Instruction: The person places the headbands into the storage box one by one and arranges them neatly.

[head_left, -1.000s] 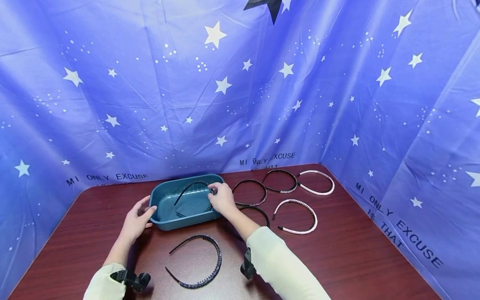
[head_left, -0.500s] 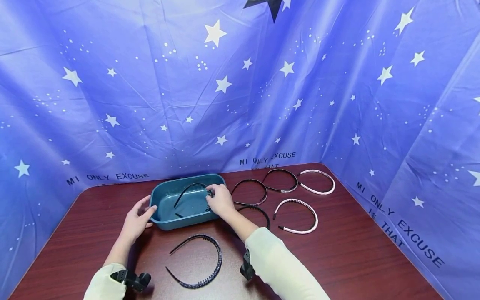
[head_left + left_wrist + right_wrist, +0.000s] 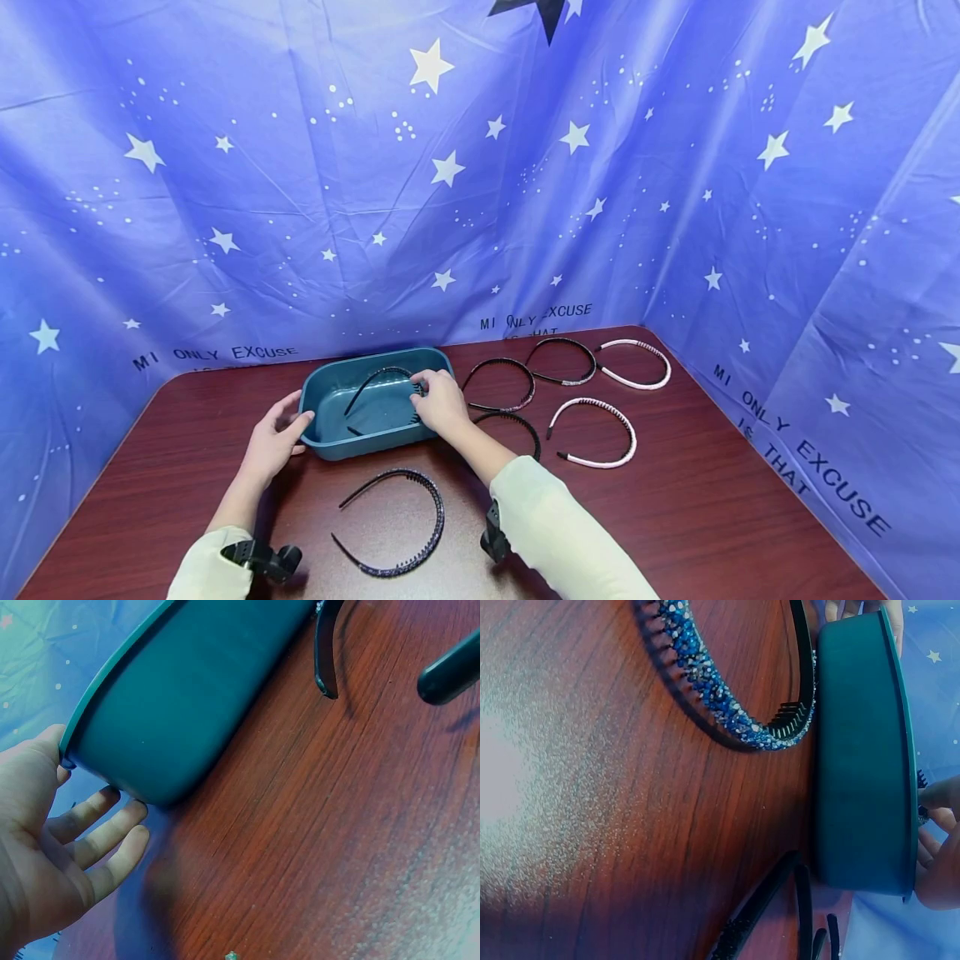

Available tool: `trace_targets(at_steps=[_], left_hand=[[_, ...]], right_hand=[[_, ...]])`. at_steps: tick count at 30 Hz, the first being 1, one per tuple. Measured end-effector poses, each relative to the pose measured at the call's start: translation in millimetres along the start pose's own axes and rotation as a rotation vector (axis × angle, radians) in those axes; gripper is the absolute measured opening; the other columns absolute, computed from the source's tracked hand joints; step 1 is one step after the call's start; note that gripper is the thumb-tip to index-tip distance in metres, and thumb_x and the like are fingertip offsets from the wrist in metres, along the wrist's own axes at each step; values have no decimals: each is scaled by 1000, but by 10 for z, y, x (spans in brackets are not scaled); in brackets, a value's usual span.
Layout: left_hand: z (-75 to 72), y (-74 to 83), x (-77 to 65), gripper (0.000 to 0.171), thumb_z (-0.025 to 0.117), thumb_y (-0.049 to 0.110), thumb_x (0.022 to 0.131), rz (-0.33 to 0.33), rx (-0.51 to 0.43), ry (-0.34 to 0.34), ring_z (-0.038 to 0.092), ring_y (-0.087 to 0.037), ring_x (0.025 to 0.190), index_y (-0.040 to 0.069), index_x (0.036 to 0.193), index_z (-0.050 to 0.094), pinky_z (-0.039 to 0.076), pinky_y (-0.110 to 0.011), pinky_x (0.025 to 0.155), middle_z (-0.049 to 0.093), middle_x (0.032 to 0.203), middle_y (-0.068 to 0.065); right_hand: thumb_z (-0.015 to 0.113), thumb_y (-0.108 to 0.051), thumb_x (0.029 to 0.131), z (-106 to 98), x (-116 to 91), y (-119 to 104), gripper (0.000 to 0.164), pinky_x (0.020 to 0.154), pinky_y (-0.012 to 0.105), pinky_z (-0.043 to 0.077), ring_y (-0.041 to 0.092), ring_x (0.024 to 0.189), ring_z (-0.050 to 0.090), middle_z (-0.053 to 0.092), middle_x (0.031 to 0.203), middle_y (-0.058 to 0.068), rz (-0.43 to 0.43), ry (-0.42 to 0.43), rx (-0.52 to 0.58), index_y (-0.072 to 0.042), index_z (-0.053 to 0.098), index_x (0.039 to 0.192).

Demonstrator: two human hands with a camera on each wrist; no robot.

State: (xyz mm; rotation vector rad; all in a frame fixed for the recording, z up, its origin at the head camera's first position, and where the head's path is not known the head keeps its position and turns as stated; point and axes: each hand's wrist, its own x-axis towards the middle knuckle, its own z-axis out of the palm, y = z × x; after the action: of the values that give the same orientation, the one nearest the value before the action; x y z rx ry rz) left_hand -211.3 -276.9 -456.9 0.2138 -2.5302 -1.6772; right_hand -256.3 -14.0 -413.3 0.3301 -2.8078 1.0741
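Observation:
My left hand (image 3: pixel 272 440) grips the left end of a teal plastic basin (image 3: pixel 360 451), thumb over the rim. In the left wrist view the fingers (image 3: pixel 112 832) lie against the basin's outer wall (image 3: pixel 172 705). Over the basin's right end, my right hand (image 3: pixel 442 402) pinches a black toothed headband (image 3: pixel 372 377), whose arms reach leftward inside the basin. Most of that headband is hidden by the wall (image 3: pixel 862 757) in the right wrist view. In front of the basin lies a dark headband with blue and silver sparkles (image 3: pixel 438 521), toothed inside; neither hand touches it.
Right of the basin lie several headbands on the reddish-brown table (image 3: pixel 720 500): black ones (image 3: pixel 532 388), one partly under my right forearm, and two pale pink ones (image 3: pixel 632 435). A blue star-patterned cloth (image 3: pixel 375 167) hangs behind and to the right.
My right hand has shifted slightly left with the headband and the headband sits a little lower in the basin. The left hand stays on the basin.

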Motion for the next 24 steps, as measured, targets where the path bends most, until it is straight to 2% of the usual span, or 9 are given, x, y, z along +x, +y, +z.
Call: trace_targets(at_steps=[16, 24], left_hand=[[0, 8, -6, 58, 50, 33, 97, -4, 16, -1, 62, -14, 90, 12, 146, 29, 58, -31, 73, 48, 129, -31], [0, 0, -3, 58, 50, 33, 96, -1, 9, -1, 61, -10, 88, 11, 146, 29, 57, -30, 72, 48, 128, -30]], right_hand=[[66, -20, 86, 10, 8, 18, 28, 60, 23, 40, 10, 75, 48, 53, 86, -2, -5, -21, -28, -18, 66, 114], [66, -21, 86, 16, 17, 29, 27, 60, 22, 40, 9, 76, 50, 55, 87, -2, -19, -21, -72, -19, 66, 113]])
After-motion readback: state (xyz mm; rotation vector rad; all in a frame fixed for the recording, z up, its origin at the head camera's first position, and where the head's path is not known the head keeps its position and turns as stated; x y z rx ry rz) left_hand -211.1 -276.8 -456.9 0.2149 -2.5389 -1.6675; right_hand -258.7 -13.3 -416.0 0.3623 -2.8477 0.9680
